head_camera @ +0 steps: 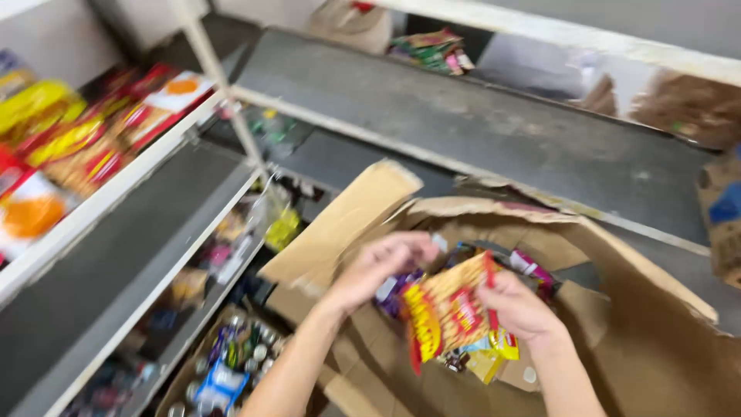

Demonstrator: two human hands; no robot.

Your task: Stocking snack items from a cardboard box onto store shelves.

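Note:
An open cardboard box (617, 324) holds several snack packets. My right hand (523, 307) grips a red and yellow snack packet (446, 313) by its right edge, just above the box. My left hand (378, 266) is curled over the top left of the same packet, fingers bent toward purple packets (395, 289) inside the box. Whether the left hand grips anything is blurred. More yellow packets (494, 355) lie lower in the box.
Grey metal shelves (478, 123) run across the back; the left shelf (108, 255) sits below rows of red and orange packets (85, 147). A few packets (432, 50) lie on the upper shelf. A tray of cans (231, 363) sits at lower left.

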